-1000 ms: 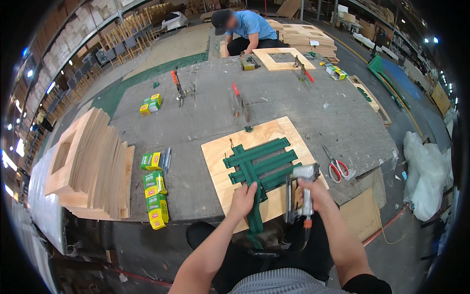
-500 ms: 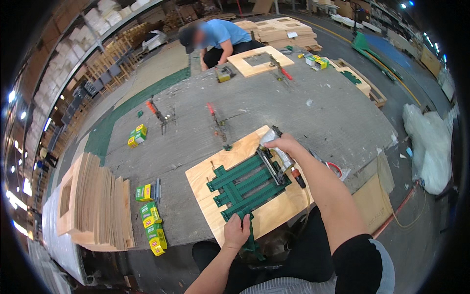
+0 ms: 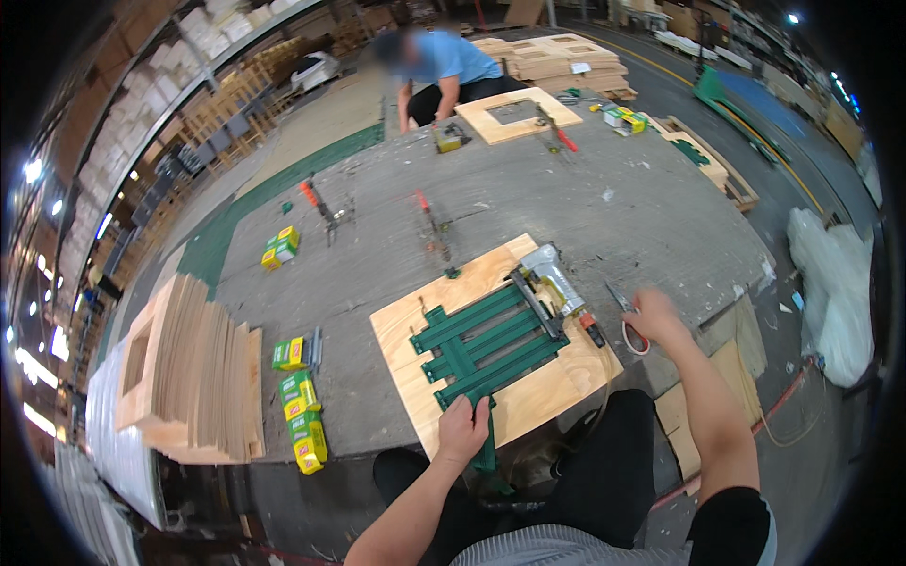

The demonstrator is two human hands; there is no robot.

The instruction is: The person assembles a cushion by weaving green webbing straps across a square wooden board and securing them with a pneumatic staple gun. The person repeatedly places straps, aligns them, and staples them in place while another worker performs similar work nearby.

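Observation:
A wooden panel [image 3: 401, 325] lies at the table's near edge, its opening crossed by green webbing straps [image 3: 505, 340]. My left hand [image 3: 464, 429] pinches the loose end of a strap at the panel's near side, and the webbing hangs down past the edge. A silver staple gun [image 3: 552, 274] rests on the panel's right part, with no hand on it. Just right of the panel, my right hand [image 3: 658, 319] is closed over scissors [image 3: 636, 345] with a red-rimmed handle. Their blades point away from me, and my fingers hide the middle.
A stack of cut-out panels [image 3: 193, 377] stands at left, beside green-yellow boxes [image 3: 300, 396]. Two red-handled tools [image 3: 319, 200] [image 3: 427, 215] lie farther off. Across the table, a person in a blue shirt [image 3: 448, 61] bends beside another wooden frame [image 3: 477, 118]. An air hose [image 3: 604, 382] trails near my knee.
My right hand has let go of the staple gun, leaving it on the panel, and has moved right to the scissors. My left hand stays on the strap. The view has shifted slightly.

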